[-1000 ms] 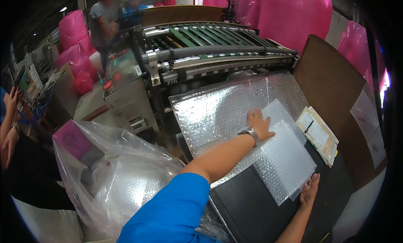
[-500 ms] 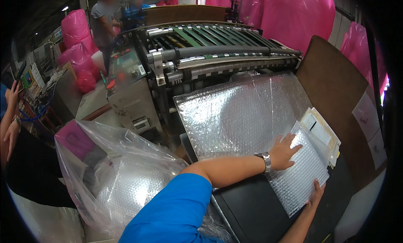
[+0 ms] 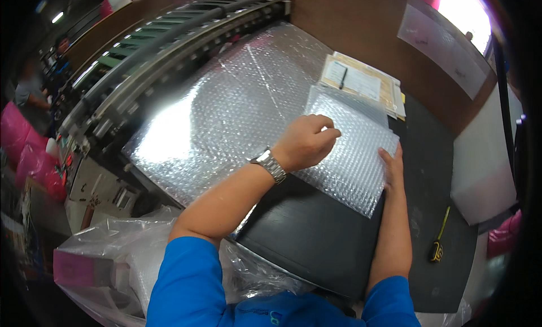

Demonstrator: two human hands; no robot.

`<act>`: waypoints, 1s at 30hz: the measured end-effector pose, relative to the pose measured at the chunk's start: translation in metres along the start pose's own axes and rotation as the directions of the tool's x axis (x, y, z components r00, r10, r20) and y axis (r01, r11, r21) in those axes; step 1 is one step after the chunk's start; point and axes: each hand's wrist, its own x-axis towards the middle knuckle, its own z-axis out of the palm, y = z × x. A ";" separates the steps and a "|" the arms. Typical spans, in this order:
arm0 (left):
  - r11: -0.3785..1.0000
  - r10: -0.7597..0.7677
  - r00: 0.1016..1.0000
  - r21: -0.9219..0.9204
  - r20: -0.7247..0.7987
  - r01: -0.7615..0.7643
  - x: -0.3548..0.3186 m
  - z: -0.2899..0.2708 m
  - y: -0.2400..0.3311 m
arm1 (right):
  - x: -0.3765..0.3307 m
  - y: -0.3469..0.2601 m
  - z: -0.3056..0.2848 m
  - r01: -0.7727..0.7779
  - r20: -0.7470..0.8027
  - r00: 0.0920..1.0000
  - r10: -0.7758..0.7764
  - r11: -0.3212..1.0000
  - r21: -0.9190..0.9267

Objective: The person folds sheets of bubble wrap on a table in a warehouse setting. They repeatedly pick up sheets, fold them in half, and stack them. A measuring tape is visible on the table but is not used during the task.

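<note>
Two-handed: pinching clear, square bubble-wrap sheets (image 3: 357,162) with right hand (image 3: 393,168), with left hand (image 3: 306,143) curled; can't tell if gripping.

Left hand (image 3: 307,142): spread flat → fingers curled | Tape measure (image 3: 436,251): now fully in view

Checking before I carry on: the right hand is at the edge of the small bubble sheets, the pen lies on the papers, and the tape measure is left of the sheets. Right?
Not quite: the head view shows the tape measure right of the small bubble sheets. The right hand is at their edge, and the pen lies on the papers.
</note>
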 end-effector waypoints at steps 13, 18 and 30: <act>0.997 -0.007 0.995 0.075 -0.097 0.015 0.001 -0.007 -0.013 | -0.006 -0.012 0.005 -0.034 0.004 0.999 0.034 0.999 0.022; 0.992 -0.042 0.993 0.111 -0.115 0.055 0.001 -0.012 -0.014 | -0.005 -0.011 0.004 -0.048 -0.001 0.999 0.049 0.997 0.063; 0.982 0.012 0.986 0.188 -0.165 0.019 0.000 -0.014 -0.012 | -0.001 -0.005 0.002 -0.110 -0.024 0.994 0.111 0.994 0.025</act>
